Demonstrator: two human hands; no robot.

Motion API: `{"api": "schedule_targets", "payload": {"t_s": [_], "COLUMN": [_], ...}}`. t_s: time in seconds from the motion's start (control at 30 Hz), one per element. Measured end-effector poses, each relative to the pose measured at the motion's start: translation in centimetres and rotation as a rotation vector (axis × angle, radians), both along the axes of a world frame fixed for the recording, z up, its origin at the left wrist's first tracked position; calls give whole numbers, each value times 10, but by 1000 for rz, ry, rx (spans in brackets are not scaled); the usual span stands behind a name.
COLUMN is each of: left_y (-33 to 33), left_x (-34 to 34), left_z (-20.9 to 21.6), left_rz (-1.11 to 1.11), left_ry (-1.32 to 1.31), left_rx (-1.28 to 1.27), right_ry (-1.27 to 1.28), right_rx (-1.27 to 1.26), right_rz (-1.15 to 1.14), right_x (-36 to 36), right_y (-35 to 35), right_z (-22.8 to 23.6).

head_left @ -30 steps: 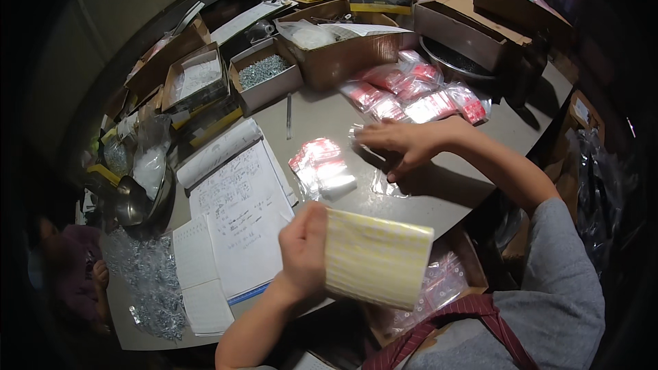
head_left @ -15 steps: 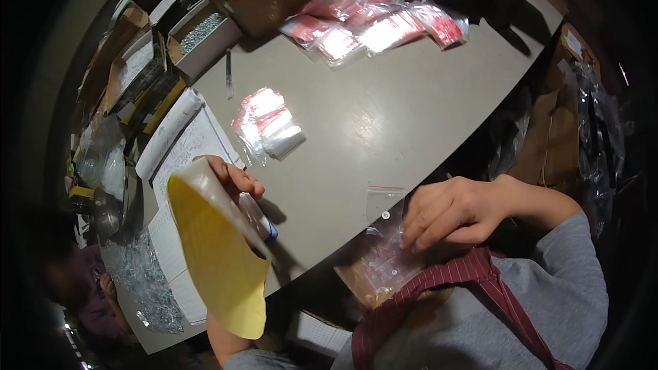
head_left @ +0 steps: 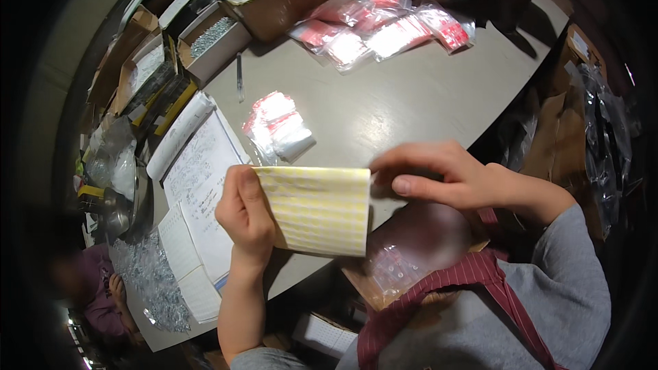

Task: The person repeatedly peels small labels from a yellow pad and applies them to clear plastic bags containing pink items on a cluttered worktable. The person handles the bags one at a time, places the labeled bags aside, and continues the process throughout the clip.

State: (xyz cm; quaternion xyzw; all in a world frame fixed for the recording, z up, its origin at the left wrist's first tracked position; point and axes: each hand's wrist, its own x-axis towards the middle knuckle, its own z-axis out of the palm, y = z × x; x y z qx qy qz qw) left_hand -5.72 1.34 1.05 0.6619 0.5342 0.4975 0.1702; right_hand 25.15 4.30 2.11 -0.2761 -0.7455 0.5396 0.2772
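In my left hand (head_left: 245, 209) is a pale sheet of small round yellow stickers (head_left: 315, 211), gripped at its left edge between thumb and fingers. The sheet's dotted face is turned up over the table's near edge. My right hand (head_left: 432, 173) is at the sheet's right edge, thumb and fingers apart; whether a fingertip touches the sheet, I cannot tell. Below it, by my lap, an open cardboard box (head_left: 373, 294) holds small clear bags (head_left: 394, 267) with little round marks on them. A loose stack of clear zip bags with red strips (head_left: 277, 123) lies beyond the sheet.
An open notebook (head_left: 205, 144) with handwriting lies at the left, with a pen (head_left: 240, 77) farther back. Packs of red-edged bags (head_left: 384, 24) lie at the back. Boxes of metal parts (head_left: 209, 38) and a heap of hardware (head_left: 154, 288) line the left; another person's hand (head_left: 118, 288) is there.
My left hand has turned the sheet from its plain yellow back to its dotted face and brought it right. My right hand has risen from the small bag above the box to the sheet's edge.
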Motion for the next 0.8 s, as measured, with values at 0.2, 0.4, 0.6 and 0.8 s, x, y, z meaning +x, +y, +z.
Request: {"api": "schedule_targets", "payload": {"t_s": [0.2, 0.4, 0.6, 0.8], "left_y": [-5, -7, -5, -8], "left_x": [-2, 0, -1, 0], "left_z": [0, 6, 13, 16], "left_rz": [-6, -60, -78, -79], "left_ry": [117, 284, 360, 372], "left_rx": [91, 265, 379, 412], "right_ry": [-103, -38, -174, 145], "right_rx": [-172, -490, -519, -940], "right_rz": [174, 446, 485, 483], "right_x": [-39, -74, -87, -85], "right_y": [22, 44, 37, 24], "right_z": [12, 0, 8, -2]}}
